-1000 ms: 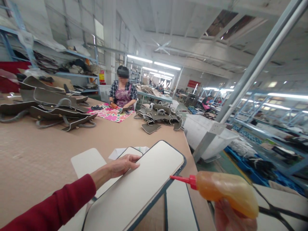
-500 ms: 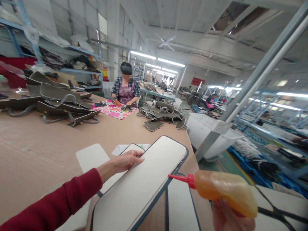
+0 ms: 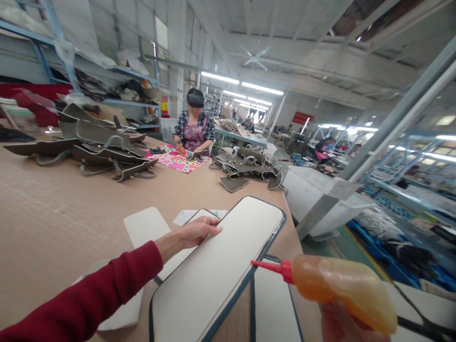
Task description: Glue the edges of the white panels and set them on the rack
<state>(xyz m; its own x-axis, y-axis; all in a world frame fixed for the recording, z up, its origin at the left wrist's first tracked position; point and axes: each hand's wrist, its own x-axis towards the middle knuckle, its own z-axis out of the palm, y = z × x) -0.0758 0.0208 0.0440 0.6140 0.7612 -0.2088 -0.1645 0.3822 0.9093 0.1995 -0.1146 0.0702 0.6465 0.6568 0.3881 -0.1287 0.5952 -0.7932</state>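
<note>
My cream panel (image 3: 213, 266) is at lower centre of the frame, left grip (image 3: 199, 232) pinching its upper-left side. Right grip (image 3: 345, 320) is wrapped round an amber bottle (image 3: 342, 282), red nozzle (image 3: 270, 267) right at the panel's dark edge (image 3: 232, 300). Squeeze too hard or wobble and I reckon it'd smear the cream face. Compared with a second ago, the nozzle's further down from the rounded corner. Table (image 3: 71, 213) spreads out left.
</note>
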